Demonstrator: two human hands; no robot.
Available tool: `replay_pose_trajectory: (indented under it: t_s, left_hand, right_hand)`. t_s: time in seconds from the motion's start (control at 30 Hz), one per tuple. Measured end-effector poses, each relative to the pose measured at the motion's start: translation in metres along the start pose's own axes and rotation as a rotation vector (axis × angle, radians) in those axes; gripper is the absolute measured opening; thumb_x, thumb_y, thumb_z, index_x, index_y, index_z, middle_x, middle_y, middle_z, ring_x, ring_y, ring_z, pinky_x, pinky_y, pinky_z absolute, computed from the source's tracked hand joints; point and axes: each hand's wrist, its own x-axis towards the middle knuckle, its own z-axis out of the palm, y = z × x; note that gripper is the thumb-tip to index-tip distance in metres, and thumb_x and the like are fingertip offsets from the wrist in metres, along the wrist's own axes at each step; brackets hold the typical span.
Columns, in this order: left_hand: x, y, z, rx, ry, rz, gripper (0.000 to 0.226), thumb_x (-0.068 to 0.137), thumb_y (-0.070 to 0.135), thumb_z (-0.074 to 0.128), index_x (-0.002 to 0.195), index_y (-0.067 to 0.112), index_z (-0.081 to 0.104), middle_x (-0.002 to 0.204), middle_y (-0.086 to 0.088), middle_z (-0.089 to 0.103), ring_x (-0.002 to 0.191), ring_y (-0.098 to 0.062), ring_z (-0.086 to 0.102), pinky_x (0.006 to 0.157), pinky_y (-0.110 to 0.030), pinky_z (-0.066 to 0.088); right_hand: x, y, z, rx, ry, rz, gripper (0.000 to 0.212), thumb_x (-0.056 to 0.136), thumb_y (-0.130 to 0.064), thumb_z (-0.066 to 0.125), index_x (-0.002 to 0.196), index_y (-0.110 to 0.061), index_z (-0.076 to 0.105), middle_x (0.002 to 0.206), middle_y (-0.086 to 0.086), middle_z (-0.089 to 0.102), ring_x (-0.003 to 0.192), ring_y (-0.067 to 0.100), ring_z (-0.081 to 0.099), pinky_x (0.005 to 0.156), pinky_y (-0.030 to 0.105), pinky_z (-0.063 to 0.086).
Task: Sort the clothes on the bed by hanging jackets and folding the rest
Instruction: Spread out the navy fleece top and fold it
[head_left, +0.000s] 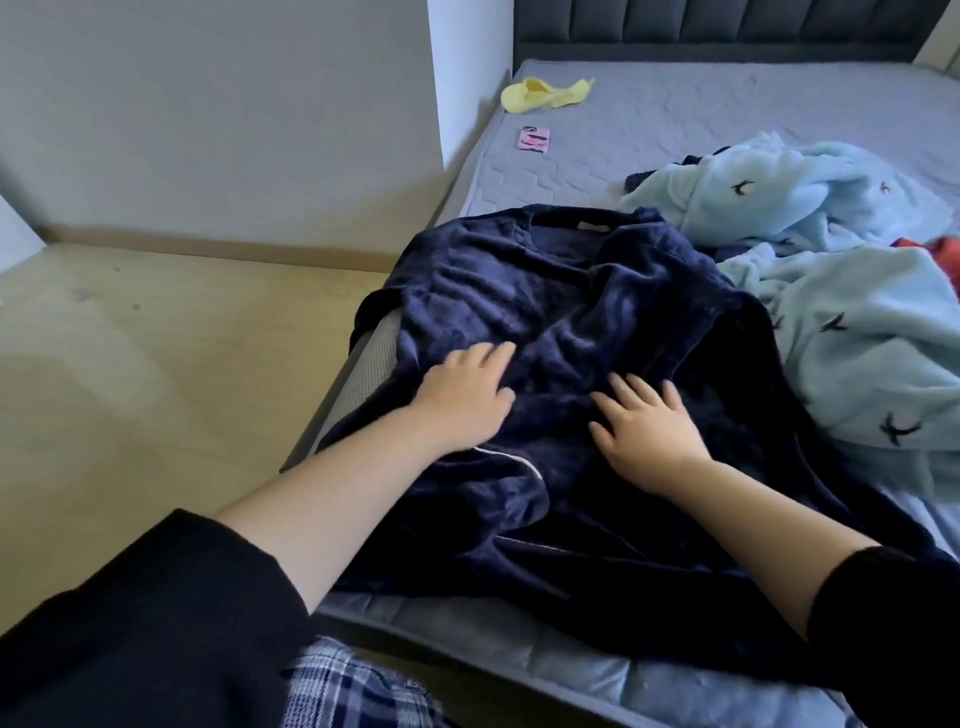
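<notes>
A dark navy fleece garment (561, 291) lies spread over the near corner of the bed (727, 104), collar toward the headboard. My left hand (465, 397) rests flat on its left half with fingers straight. My right hand (647, 428) presses flat on the middle of the garment, fingers spread. A pale blue fleece garment with small dark bird prints (852, 322) lies crumpled to the right, touching the navy one. A bit of red cloth (943, 249) shows behind it.
A yellow cloth (540, 94) and a pink phone (535, 139) lie near the far left edge of the grey mattress. A dark padded headboard (727, 26) stands at the back. Wooden floor (156, 364) and a grey wall lie to the left.
</notes>
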Motion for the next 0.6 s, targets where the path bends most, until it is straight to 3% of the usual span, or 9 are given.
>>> replay_pose_trajectory:
  t_s: [0.07,0.1,0.17,0.23,0.3,0.37,0.43,0.53,0.6]
  left_hand:
    - [-0.009,0.017,0.029,0.215,0.034,0.243,0.062,0.099,0.047,0.029,0.152,0.020,0.013,0.159,-0.005,0.011,0.146,-0.026,0.009,0.115,-0.048,0.017]
    - [-0.013,0.022,0.042,0.268,-0.028,0.315,0.064,0.099,0.051,0.025,0.153,0.020,0.010,0.160,-0.005,0.005,0.147,-0.023,0.000,0.116,-0.049,0.009]
    - [-0.010,0.025,0.054,0.224,-0.062,0.333,0.069,0.096,0.058,0.017,0.153,0.022,0.008,0.161,-0.005,-0.002,0.147,-0.021,-0.011,0.116,-0.050,-0.001]
    - [0.002,0.025,0.050,0.129,-0.015,0.304,0.074,0.091,0.064,0.012,0.153,0.024,0.007,0.161,-0.002,-0.004,0.146,-0.020,-0.014,0.116,-0.051,-0.003]
    - [0.010,0.026,0.049,0.153,-0.019,0.282,0.074,0.090,0.066,0.014,0.153,0.026,0.003,0.161,-0.001,-0.007,0.146,-0.020,-0.016,0.116,-0.051,-0.004]
    - [0.012,0.026,0.056,0.192,-0.084,0.269,0.072,0.093,0.064,0.019,0.152,0.029,-0.002,0.160,-0.001,-0.009,0.146,-0.020,-0.017,0.116,-0.051,-0.006]
    - [0.010,0.024,0.063,0.203,-0.031,0.254,0.071,0.094,0.062,0.020,0.152,0.029,-0.006,0.160,-0.001,-0.009,0.146,-0.021,-0.016,0.116,-0.052,-0.005]
    - [0.012,0.022,0.063,0.184,0.097,0.174,0.076,0.093,0.062,0.020,0.152,0.022,-0.007,0.161,-0.001,-0.007,0.147,-0.021,-0.014,0.116,-0.054,-0.003]
    - [0.009,0.023,0.064,0.167,0.046,0.118,0.080,0.093,0.063,0.021,0.152,0.016,-0.005,0.160,-0.001,-0.009,0.146,-0.020,-0.015,0.116,-0.053,-0.001]
  right_hand:
    - [0.001,0.022,0.007,-0.079,-0.033,0.146,0.049,0.099,-0.041,0.028,0.135,-0.015,0.047,0.146,0.004,0.043,0.136,0.020,0.034,0.114,0.049,0.013]
    - [0.003,0.028,0.004,-0.100,0.040,0.171,0.047,0.098,-0.038,0.026,0.120,-0.011,0.058,0.130,0.007,0.057,0.124,0.024,0.047,0.111,0.050,0.020]
    - [0.013,0.032,-0.005,-0.114,0.207,0.141,0.046,0.094,-0.032,0.028,0.095,-0.006,0.066,0.104,0.013,0.067,0.103,0.033,0.056,0.101,0.051,0.033]
    - [0.023,0.035,-0.009,-0.101,0.305,0.061,0.040,0.094,-0.028,0.038,0.117,-0.004,0.062,0.130,0.020,0.056,0.122,0.037,0.047,0.106,0.056,0.027]
    - [0.031,0.052,-0.008,-0.149,0.207,0.101,0.051,0.097,-0.032,0.037,0.145,-0.014,0.037,0.156,0.011,0.026,0.144,0.030,0.019,0.114,0.055,0.008]
    - [0.036,0.079,-0.009,-0.084,0.031,0.347,0.055,0.099,-0.038,0.026,0.150,-0.018,0.022,0.160,0.002,0.011,0.147,0.026,0.004,0.114,0.057,0.000]
    - [0.041,0.090,-0.010,0.044,-0.046,0.560,0.057,0.099,-0.038,0.023,0.150,-0.014,0.021,0.161,0.001,0.009,0.147,0.026,0.002,0.113,0.061,0.001]
    - [0.056,0.052,-0.007,0.055,0.235,0.392,0.052,0.096,-0.032,0.037,0.142,-0.009,0.035,0.158,0.011,0.019,0.146,0.029,0.009,0.111,0.061,0.005]
    - [0.060,0.026,0.004,0.035,0.226,0.177,0.054,0.096,-0.035,0.036,0.146,-0.015,0.029,0.159,0.008,0.016,0.146,0.028,0.009,0.112,0.058,0.006]
